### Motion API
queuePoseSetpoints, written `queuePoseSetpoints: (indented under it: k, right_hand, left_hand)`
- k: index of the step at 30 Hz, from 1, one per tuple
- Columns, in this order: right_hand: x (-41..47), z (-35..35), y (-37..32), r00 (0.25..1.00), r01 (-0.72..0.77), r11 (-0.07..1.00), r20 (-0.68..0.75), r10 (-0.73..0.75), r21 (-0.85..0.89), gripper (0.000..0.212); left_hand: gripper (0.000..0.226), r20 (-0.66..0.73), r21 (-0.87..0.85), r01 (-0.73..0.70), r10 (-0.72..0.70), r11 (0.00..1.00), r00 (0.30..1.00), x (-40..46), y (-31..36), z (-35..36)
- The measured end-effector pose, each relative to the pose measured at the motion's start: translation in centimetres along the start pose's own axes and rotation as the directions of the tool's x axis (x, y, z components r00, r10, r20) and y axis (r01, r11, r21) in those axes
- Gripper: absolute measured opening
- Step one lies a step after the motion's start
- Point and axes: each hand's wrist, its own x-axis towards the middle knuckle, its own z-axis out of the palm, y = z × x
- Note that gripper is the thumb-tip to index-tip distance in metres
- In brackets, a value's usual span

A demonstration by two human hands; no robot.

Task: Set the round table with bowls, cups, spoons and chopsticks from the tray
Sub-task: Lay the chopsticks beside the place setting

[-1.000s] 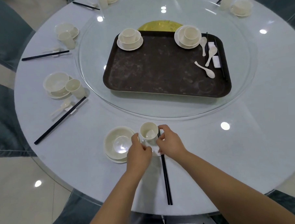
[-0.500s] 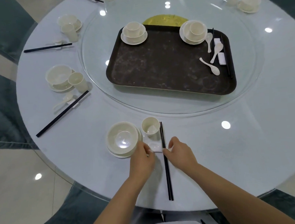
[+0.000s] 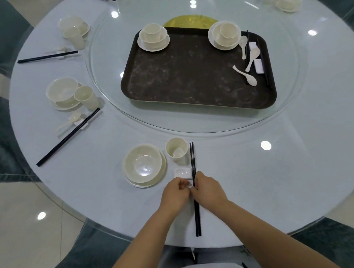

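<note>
A: Since the place setting at lower centre already has its bowl [image 3: 144, 164] and cup [image 3: 176, 148], why are both hands down there?

B: Squaring it up, I'd judge. The left hand [image 3: 174, 194] is curled beside the white rest [image 3: 183, 172]; whether it holds anything, I cannot tell. The right hand [image 3: 208, 190] pinches the chopsticks [image 3: 195, 188], which lie across the rest.

A: And the tray [image 3: 189, 72], upper centre?

B: Two sets left.

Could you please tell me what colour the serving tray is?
The tray is dark brown, seen in the head view.
</note>
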Motion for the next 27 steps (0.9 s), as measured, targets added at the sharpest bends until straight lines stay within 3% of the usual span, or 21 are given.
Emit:
queuePoseSetpoints:
  k: [10, 27]
  right_hand:
    - [-0.28, 0.33, 0.03, 1.000, -0.006, 0.998, 0.017, 0.005, 0.057, 0.005]
    - [-0.63, 0.36, 0.18, 1.000, 0.006, 0.996, 0.000, -0.006, 0.091, 0.013]
  left_hand:
    - [0.033, 0.008, -0.001, 0.012, -0.012, 1.000, 1.000, 0.15, -0.16, 0.03]
    - [0.055, 0.083, 0.065, -0.092, 0.087, 0.994, 0.993, -0.49, 0.24, 0.57]
